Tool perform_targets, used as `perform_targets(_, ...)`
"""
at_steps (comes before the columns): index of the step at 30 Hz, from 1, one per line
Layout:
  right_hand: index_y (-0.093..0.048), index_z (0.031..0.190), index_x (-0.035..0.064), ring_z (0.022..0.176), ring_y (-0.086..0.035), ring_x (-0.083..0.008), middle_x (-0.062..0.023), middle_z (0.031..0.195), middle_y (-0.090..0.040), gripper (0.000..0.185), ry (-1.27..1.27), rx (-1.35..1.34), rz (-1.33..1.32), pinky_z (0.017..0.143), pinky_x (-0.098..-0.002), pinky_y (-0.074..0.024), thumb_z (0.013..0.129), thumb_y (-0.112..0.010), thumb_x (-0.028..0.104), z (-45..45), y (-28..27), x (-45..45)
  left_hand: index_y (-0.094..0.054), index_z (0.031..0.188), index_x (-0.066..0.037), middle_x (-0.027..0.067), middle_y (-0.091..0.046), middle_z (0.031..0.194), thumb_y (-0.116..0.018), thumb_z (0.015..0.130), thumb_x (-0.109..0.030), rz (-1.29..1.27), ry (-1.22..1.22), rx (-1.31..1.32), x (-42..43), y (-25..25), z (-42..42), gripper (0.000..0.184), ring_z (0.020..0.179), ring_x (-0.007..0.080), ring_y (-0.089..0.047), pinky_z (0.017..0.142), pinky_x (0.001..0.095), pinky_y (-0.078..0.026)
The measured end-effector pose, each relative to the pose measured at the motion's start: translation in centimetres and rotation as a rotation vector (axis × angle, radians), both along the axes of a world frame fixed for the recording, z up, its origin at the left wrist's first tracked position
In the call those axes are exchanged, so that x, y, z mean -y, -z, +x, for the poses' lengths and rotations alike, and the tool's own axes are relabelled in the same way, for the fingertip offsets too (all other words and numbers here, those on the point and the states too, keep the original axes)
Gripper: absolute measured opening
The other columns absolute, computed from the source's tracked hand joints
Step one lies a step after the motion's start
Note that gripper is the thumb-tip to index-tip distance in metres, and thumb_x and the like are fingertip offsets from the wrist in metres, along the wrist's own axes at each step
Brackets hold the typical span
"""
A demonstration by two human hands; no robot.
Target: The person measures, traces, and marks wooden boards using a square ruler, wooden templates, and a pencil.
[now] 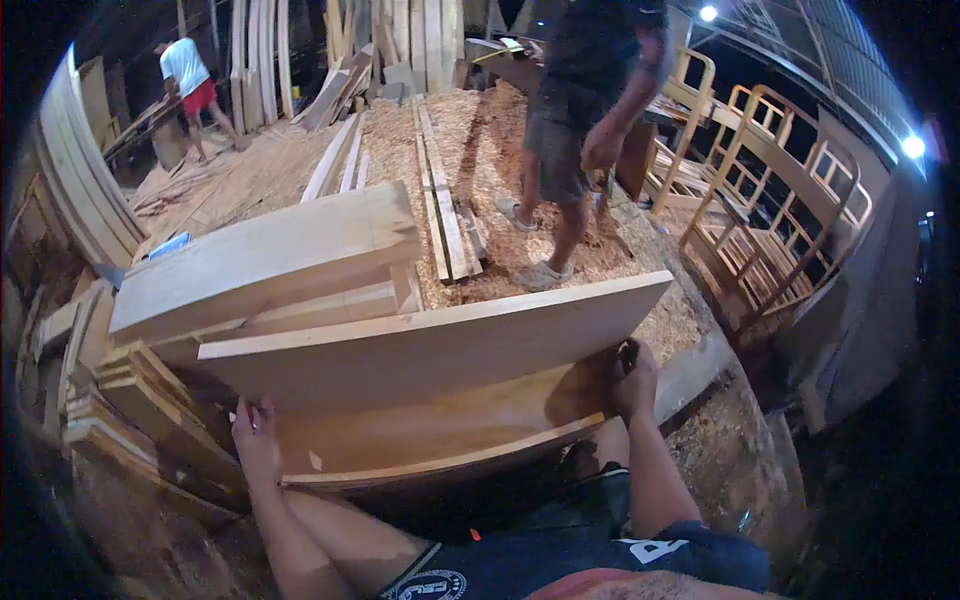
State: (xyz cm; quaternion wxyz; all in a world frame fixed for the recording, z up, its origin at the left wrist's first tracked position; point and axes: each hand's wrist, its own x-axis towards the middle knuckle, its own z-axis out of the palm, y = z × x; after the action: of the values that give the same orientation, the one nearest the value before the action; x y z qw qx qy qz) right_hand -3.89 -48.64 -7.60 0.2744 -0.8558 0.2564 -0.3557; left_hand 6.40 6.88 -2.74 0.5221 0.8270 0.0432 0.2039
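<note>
Across my lap is a pair of wide wooden boards, one standing on edge as an upright wooden board (430,345) and a lower wooden board (430,430) on my side of it. My left hand (256,438) is closed at the left end of the boards, fingers curled upward. At the right end, my right hand (635,378) is closed around the edge, its fingertips partly in shadow. Whether the two boards are joined I cannot tell.
Beyond lies a stack topped by a wide plank (270,245); more stacked boards (150,410) stand at left. A person (575,130) stands on sawdust ahead, near long wood strips (440,210). Another person (190,85) bends far left. Wooden bed frames (770,190) stand right.
</note>
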Motion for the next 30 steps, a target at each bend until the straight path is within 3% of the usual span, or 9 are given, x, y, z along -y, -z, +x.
perform_targets(6,-0.062,0.117,0.0025,0.093,-0.064,-0.0180,-0.0095,0.101,-0.067,0.030,-0.034,-0.004,0.130,0.079,-0.0312,-0.0532,0.088,-0.068,0.003,-0.2,-1.6,-1.4,-0.058,0.111,0.002,0.0061,-0.066,0.100,-0.064,0.099,-0.017,-0.098,0.057,-0.023,-1.1,1.6,0.6,0.024,0.091,0.0105,-0.055,0.084,0.0268,-0.046)
perform_targets(9,-0.062,0.118,0.0017,0.094,-0.063,-0.0169,-0.0073,0.103,-0.066,0.029,-0.043,-0.024,-0.012,0.079,-0.0298,-0.0522,0.089,-0.066,0.002,0.1,0.5,0.3,-0.058,0.112,0.002,0.0056,-0.066,0.098,-0.065,0.098,-0.014,-0.093,0.068,-0.014,-0.9,0.7,0.3,0.023,0.088,0.0099,-0.056,0.082,0.0260,-0.046)
perform_targets(12,-0.061,0.118,-0.0001,0.095,-0.061,-0.0161,-0.0065,0.104,-0.065,0.030,-0.095,0.086,0.110,0.078,-0.0292,-0.0517,0.089,-0.063,-0.001,0.3,-0.2,-0.9,-0.058,0.113,0.002,0.0058,-0.067,0.098,-0.065,0.098,-0.013,-0.123,0.072,-0.034,-0.3,-0.2,-0.1,0.023,0.088,0.0100,-0.056,0.082,0.0253,-0.046)
perform_targets(14,-0.060,0.119,-0.0009,0.095,-0.062,-0.0159,-0.0069,0.104,-0.065,0.031,-0.174,0.218,0.470,0.079,-0.0295,-0.0518,0.089,-0.062,-0.003,0.5,0.3,-0.2,-0.058,0.114,0.002,0.0067,-0.067,0.099,-0.065,0.097,-0.014,-0.153,0.092,-0.046,-0.3,-0.4,-0.2,0.024,0.089,0.0103,-0.057,0.083,0.0254,-0.046)
perform_targets(16,-0.061,0.118,0.0007,0.095,-0.060,-0.0156,-0.0056,0.104,-0.064,0.027,-0.229,0.301,0.692,0.080,-0.0297,-0.0507,0.093,-0.054,0.009,0.7,0.8,0.3,-0.057,0.115,0.002,0.0083,-0.068,0.101,-0.066,0.097,-0.014,-0.172,0.127,-0.058,-0.5,-0.4,-0.1,0.025,0.091,0.0107,-0.058,0.085,0.0258,-0.047)
perform_targets(18,-0.062,0.117,0.0048,0.093,-0.058,-0.0152,-0.0026,0.103,-0.062,0.040,-0.267,0.340,0.770,0.081,-0.0299,-0.0484,0.103,-0.040,0.035,1.0,1.3,0.5,-0.057,0.117,0.001,0.0094,-0.069,0.103,-0.066,0.097,-0.015,-0.305,0.148,-0.029,-0.7,0.3,0.0,0.027,0.093,0.0113,-0.060,0.086,0.0267,-0.047)
perform_targets(22,-0.062,0.114,0.0028,0.093,-0.058,-0.0159,-0.0048,0.101,-0.062,0.029,-0.233,0.257,0.478,0.081,-0.0318,-0.0488,0.099,-0.047,0.023,0.6,1.3,0.4,-0.052,0.122,0.005,0.0073,-0.063,0.106,-0.044,0.100,0.003,-0.208,0.184,-0.039,-1.3,1.0,0.5,0.024,0.098,0.0141,-0.059,0.089,0.0262,-0.052)
perform_targets(24,-0.063,0.112,0.0021,0.092,-0.058,-0.0173,-0.0062,0.101,-0.062,0.023,-0.190,0.136,0.136,0.081,-0.0329,-0.0491,0.095,-0.052,0.014,0.5,1.2,0.1,-0.054,0.120,0.004,0.0066,-0.064,0.105,-0.052,0.100,-0.004,-0.131,0.148,-0.080,-0.4,-0.7,-0.2,0.021,0.097,0.0135,-0.058,0.087,0.0258,-0.050)
perform_targets(30,-0.063,0.110,0.0017,0.091,-0.060,-0.0207,-0.0082,0.101,-0.064,0.027,-0.074,0.129,0.252,0.082,-0.0334,-0.0493,0.083,-0.060,-0.001,0.7,0.3,-0.4,-0.053,0.127,0.000,0.0127,-0.069,0.113,-0.067,0.098,-0.024,-0.065,0.137,-0.115,-0.5,-0.8,-0.2,0.040,0.103,0.0150,-0.062,0.092,0.0295,-0.047)
